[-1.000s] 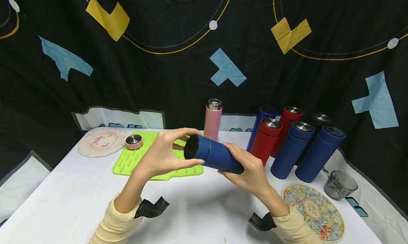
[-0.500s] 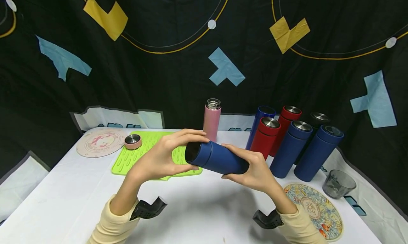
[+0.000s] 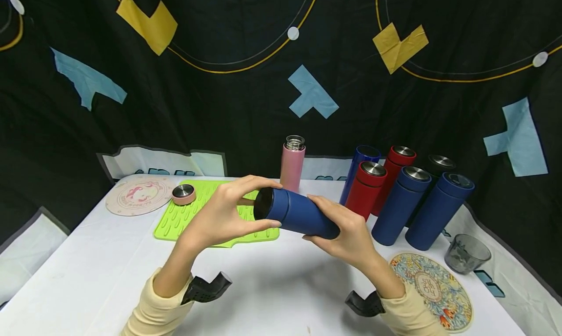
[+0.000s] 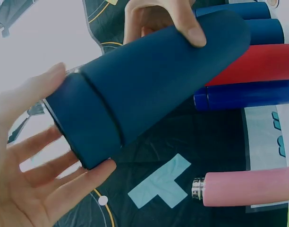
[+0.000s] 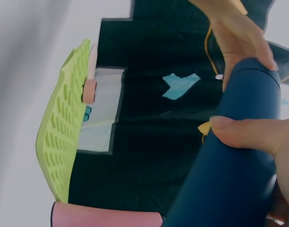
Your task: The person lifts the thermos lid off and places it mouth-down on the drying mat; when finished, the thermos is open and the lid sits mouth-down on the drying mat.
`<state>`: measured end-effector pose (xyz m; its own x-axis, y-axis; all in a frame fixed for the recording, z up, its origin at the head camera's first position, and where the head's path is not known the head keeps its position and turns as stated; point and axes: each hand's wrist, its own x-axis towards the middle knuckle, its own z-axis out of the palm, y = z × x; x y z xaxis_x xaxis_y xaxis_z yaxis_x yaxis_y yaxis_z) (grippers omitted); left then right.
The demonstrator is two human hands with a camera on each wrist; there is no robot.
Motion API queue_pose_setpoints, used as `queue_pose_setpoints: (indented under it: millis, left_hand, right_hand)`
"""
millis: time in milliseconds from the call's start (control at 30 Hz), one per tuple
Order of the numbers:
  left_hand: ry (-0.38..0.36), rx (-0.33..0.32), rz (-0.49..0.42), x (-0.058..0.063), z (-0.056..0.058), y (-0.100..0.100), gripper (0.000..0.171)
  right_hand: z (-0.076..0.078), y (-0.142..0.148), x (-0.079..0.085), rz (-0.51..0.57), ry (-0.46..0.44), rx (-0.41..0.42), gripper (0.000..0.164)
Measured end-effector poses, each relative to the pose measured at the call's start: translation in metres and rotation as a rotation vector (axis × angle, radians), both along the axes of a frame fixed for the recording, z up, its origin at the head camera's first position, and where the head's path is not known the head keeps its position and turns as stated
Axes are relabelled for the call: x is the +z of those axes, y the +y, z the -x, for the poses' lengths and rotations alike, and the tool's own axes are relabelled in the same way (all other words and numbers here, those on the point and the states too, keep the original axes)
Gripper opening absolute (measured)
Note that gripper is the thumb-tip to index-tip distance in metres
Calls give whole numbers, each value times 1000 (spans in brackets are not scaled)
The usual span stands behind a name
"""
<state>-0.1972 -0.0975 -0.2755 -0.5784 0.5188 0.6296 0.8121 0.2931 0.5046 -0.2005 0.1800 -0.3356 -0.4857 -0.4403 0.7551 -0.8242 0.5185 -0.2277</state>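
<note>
The white table (image 3: 110, 267) carries a green mat (image 3: 177, 224), pale disc (image 3: 125, 199), floral disc (image 3: 428, 288), bottles (image 3: 400, 207) and a glass (image 3: 467, 254)

1. Your left sleeve (image 3: 153, 299) is plain cream, long and soft-looking, with creases running along the forearm.
2. Your right sleeve (image 3: 410, 311) matches it in colour and cloth, wrinkled near its cuff.
3. Both cuffs end short of your hands, leaving the wrists uncovered.
4. At your left cuff sits a black mount (image 3: 206, 288), small and angular, bent in the middle, with a blunt, greyish outer end; tiny dots pattern the part nearest the cloth.
5. At your right cuff you have a second mount (image 3: 365, 304), also black and bent, its dots fainter.
6. Your left hand (image 3: 226, 211) and right hand (image 3: 344, 228) are bare.
</note>
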Motion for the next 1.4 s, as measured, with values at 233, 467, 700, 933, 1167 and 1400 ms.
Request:
queue_pose_setpoints:
  millis: [233, 467, 700, 933, 1167, 1400]
  left_hand:
    - [-56, 36, 55, -2, 2, 1, 67]
    - [27, -81, 133, -1, 2, -1, 69]
    - [60, -102, 129, -1, 2, -1, 64]
    - [-1, -48, 77, -3, 3, 0, 65]
    - [-21, -9, 58, -3, 3, 1, 66]
    - [9, -76, 111, -3, 4, 0, 64]
  right_hand:
    - [1, 2, -1, -16, 17, -13, 87]
    - [3, 8, 2, -9, -200, 79, 81]
    - [2, 9, 3, -11, -283, 83, 78]
    - [-1, 4, 2, -19, -106, 16, 84]
    - [0, 3, 0, -39, 24, -38, 87]
    - [0, 6, 3, -27, -117, 32, 84]
